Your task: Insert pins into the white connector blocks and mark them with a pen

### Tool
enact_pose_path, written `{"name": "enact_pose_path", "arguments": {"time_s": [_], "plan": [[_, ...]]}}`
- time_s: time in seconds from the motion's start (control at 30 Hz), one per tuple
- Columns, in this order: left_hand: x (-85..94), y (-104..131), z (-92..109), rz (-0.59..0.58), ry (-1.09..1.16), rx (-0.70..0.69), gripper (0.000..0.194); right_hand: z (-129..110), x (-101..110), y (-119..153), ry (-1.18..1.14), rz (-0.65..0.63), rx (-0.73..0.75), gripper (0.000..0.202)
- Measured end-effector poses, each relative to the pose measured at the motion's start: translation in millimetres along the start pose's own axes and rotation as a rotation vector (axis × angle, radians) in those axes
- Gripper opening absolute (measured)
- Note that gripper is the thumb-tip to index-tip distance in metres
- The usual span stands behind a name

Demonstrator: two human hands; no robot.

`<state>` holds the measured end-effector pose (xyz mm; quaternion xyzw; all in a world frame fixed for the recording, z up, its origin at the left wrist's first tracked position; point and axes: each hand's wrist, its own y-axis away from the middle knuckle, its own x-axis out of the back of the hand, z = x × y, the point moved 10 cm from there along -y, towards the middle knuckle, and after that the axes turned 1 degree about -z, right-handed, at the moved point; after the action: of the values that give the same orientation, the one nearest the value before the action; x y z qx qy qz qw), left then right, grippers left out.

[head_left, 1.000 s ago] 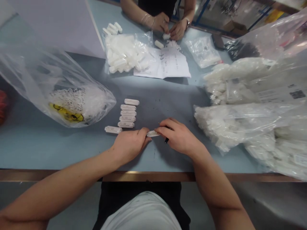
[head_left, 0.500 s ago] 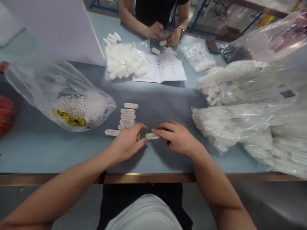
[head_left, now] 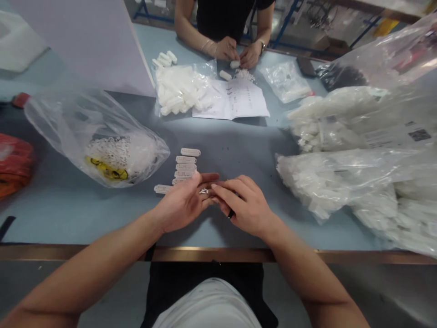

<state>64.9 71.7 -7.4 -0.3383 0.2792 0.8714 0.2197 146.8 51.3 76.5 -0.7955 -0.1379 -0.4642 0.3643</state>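
My left hand (head_left: 184, 200) is turned palm up, with small white pieces (head_left: 204, 191) lying on its fingers. The fingertips of my right hand (head_left: 242, 200) are bent together at those pieces; whether they pinch one I cannot make out. A dark ring is on my right hand. Beside my left hand, a column of several white slotted strips (head_left: 185, 167) lies on the table, its lower end partly covered by that hand. One more white strip (head_left: 162, 188) lies left of the column.
A clear bag (head_left: 126, 155) of small white parts with a yellow piece lies left. Large bags (head_left: 327, 177) of white parts fill the right. Across the table (head_left: 221, 139), a person's hands (head_left: 239, 52) hold a white piece near a paper sheet (head_left: 247, 102) and a bag of white blocks (head_left: 179, 89).
My left hand has turned palm up and now shows small white pieces on it. My right fingers have moved onto it. The strip between my hands is no longer visible.
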Motion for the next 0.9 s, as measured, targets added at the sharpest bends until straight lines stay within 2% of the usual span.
{"name": "enact_pose_path", "arguments": {"time_s": [0.2, 0.5, 0.77, 0.9], "plan": [[-16.7, 4.4, -1.6, -0.101, -0.003, 0.004, 0.051, -2.4, -14.4, -0.7, 0.023, -0.053, -0.046, 0.023], [-18.5, 2.9, -10.6, -0.180, 0.017, 0.015, 0.050, 2.2, -14.9, -2.0, -0.073, -0.027, -0.101, 0.014], [-19.1, 3.9, -12.9, -0.167, 0.015, 0.040, 0.051, 4.0, -8.9, -4.3, -0.077, -0.007, -0.119, 0.012], [-17.5, 4.1, -13.5, -0.156, -0.007, 0.041, 0.049, 3.9, -11.8, -2.9, -0.078, -0.042, -0.106, 0.014]]}}
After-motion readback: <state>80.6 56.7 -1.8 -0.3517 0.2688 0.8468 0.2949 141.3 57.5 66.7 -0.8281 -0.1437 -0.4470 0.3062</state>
